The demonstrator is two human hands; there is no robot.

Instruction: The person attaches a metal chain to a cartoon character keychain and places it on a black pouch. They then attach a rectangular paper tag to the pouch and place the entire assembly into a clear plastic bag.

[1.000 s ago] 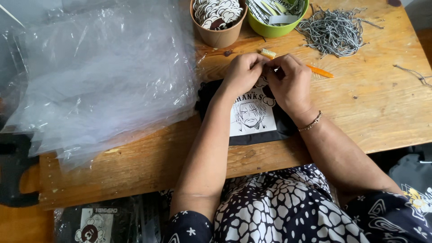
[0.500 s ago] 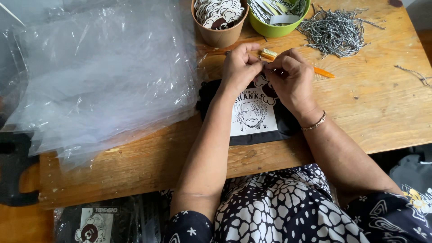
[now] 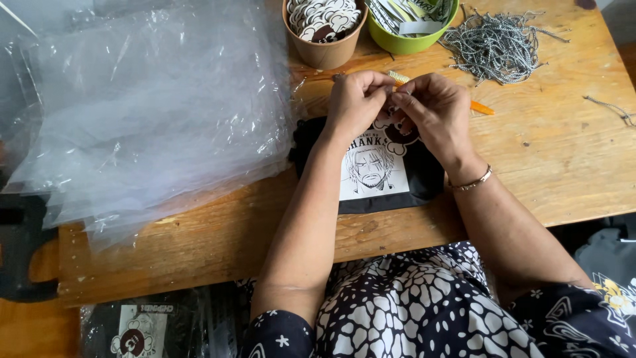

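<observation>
- I see my left hand (image 3: pixel 354 99) and my right hand (image 3: pixel 430 109) close together, fingertips pinching something small that I cannot make out.
- Under them lies a black pouch (image 3: pixel 377 169) with a white printed drawing, on the wooden table (image 3: pixel 563 152).
- An orange stick (image 3: pixel 480 107) shows just behind the right hand.
- To the left is a pile of clear plastic bags (image 3: pixel 146 113).
- Behind stand a brown paper cup (image 3: pixel 324 50) of cut-out stickers, a green bowl (image 3: pixel 411 43), and a heap of grey ball chains (image 3: pixel 497 43).
</observation>
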